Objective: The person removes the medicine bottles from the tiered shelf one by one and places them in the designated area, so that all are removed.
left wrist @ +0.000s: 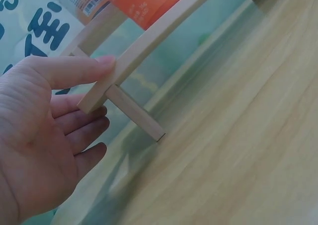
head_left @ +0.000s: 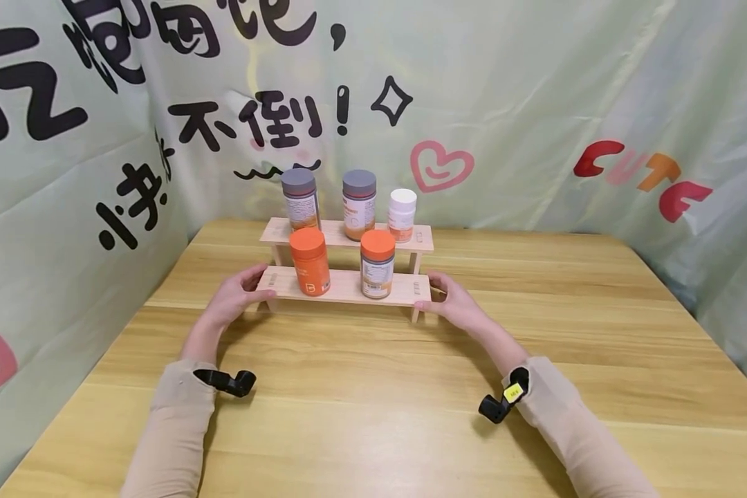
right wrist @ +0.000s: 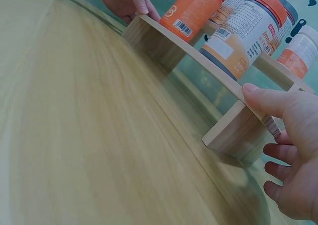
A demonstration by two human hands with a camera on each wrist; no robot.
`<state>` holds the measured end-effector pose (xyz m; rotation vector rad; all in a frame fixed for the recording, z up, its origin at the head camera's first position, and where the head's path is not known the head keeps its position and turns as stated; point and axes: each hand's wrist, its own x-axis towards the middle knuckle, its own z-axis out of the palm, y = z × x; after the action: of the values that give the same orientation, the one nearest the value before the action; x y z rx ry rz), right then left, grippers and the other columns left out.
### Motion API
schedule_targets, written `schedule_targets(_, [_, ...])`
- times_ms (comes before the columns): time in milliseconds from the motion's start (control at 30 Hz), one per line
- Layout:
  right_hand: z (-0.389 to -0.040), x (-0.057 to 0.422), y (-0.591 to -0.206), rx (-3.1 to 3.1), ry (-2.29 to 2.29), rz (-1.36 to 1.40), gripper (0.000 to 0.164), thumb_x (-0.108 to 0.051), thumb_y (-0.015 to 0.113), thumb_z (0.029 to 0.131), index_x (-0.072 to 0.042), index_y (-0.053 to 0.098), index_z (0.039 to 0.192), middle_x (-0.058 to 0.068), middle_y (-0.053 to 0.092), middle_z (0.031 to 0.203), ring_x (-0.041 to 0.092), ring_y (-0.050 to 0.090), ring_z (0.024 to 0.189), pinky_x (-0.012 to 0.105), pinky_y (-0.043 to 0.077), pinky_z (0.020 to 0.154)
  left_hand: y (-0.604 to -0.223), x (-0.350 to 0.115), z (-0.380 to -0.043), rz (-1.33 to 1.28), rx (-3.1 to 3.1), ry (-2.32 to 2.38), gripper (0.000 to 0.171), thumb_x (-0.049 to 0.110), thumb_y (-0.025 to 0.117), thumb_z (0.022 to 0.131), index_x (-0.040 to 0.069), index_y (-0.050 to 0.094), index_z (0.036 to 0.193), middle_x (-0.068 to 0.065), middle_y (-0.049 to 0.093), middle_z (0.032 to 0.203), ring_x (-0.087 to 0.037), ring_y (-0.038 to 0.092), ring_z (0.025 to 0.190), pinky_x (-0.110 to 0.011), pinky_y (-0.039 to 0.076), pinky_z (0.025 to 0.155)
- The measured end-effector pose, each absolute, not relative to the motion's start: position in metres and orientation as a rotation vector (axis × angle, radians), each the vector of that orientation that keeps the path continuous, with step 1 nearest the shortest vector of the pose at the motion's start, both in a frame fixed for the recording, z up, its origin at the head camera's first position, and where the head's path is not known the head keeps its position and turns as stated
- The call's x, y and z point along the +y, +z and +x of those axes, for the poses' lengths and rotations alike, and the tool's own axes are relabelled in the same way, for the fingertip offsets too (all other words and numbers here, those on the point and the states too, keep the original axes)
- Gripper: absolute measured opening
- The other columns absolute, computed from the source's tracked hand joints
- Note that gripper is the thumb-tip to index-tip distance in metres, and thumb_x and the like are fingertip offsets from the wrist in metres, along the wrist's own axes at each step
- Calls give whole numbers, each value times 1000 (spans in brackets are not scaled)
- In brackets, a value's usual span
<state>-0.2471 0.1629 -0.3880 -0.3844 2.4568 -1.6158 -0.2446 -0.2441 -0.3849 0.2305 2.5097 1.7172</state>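
Wooden rack; both hands' fingers grip ends; head view: rear-left jar partly hidden

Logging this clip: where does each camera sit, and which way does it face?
Head: on the head, looking forward and down at the wooden rack; left hand, right hand and sleeves show.
Left wrist: on that wrist, facing the rack's left end; only the left hand shows.
Right wrist: on that wrist, looking across the rack from its right end; right hand near, left hand far.
Both wrist views share the all-orange bottle.
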Motion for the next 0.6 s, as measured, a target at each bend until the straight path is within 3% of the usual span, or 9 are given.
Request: schedule_targets(600, [-237,182,-388,2513,-1531,-420,76,-16,71,82,10,27,138,31,33,139,42,29,130,51,25,107,-388,-232,-244,272,2507,1709,75,11,68,83,-7,25,142,-25,26,147,-36,24,135,-44,21,110])
